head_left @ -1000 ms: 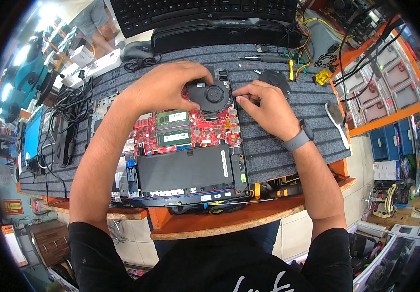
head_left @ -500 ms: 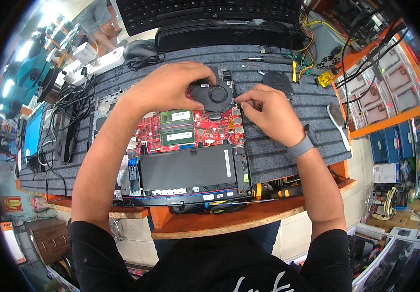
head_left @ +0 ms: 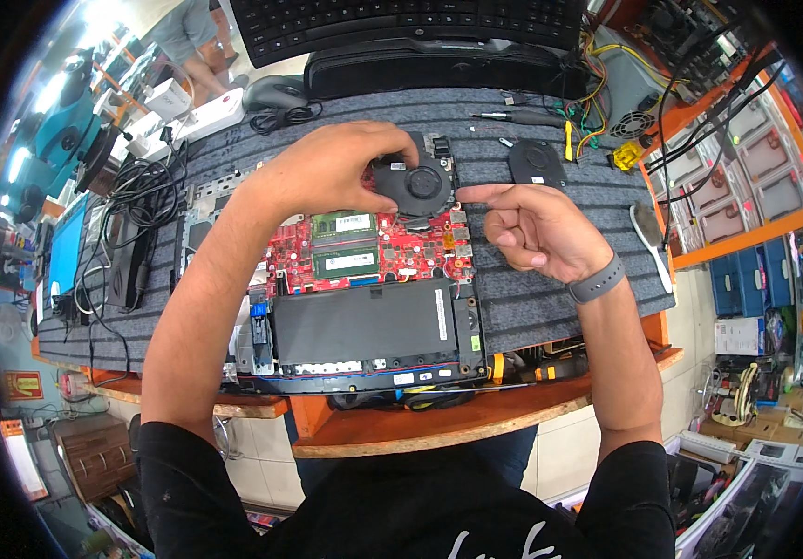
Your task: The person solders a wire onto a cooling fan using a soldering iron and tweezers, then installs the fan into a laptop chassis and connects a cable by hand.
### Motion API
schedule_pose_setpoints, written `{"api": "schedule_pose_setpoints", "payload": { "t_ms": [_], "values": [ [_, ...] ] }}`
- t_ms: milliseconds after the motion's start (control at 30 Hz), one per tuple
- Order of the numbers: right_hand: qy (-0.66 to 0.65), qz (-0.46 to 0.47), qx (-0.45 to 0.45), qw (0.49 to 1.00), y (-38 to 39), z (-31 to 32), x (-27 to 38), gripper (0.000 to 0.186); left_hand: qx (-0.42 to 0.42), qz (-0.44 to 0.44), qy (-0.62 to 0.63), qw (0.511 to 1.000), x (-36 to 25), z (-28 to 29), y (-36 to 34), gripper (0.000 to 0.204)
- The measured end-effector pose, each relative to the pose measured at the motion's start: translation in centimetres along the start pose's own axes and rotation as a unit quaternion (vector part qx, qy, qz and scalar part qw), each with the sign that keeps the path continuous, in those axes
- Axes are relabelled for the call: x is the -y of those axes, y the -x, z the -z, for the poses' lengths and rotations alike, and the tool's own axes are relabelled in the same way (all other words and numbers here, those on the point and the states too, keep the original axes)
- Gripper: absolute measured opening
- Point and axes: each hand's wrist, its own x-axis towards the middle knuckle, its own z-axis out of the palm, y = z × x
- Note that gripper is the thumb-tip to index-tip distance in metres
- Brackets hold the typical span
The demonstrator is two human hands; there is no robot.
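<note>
An opened laptop (head_left: 369, 326) lies on the grey striped mat, its red circuit board (head_left: 401, 250) exposed. Two green memory modules (head_left: 344, 265) sit in the board, with a flat black battery (head_left: 360, 326) nearer me. My left hand (head_left: 350, 172) grips a round black cooling fan (head_left: 420, 186) between thumb and fingers, at the laptop's far right corner. At the laptop's right edge, my right hand (head_left: 541, 224) points its index finger at the fan's side, the other fingers curled and nothing visible in them. Whether that fingertip touches the fan or the frame is unclear.
A second black fan (head_left: 537, 163) lies on the mat beyond my right hand. Behind it are a screwdriver (head_left: 518, 117) and a yellow tool (head_left: 568, 142). A white-handled brush (head_left: 648, 242) rests at right. Tangled black cables (head_left: 145, 196) lie left; a keyboard (head_left: 401, 28) stands at the back.
My right hand has turned and shifted slightly right, its pinch opening into a stretched index finger. The left hand stays on the fan. The whole view has shifted a little.
</note>
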Motion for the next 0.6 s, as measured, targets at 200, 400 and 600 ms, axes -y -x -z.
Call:
{"api": "schedule_pose_setpoints", "payload": {
  "t_ms": [200,400,600],
  "values": [
    [-0.081,-0.009,0.039,0.996,-0.28,0.6,-0.72,0.04,-0.001,0.008,-0.002,1.0,0.17,-0.18,0.11,0.047],
    [-0.084,-0.002,0.055,0.995,-0.45,1.07,-0.82,0.043,-0.004,0.0,0.011,1.0,0.21,-0.16,-0.06,0.046],
    [-0.068,0.003,0.058,0.996,-0.6,1.21,-0.92,0.045,0.004,0.009,0.01,1.0,0.31,-0.2,-0.1,0.048]
  ]
}}
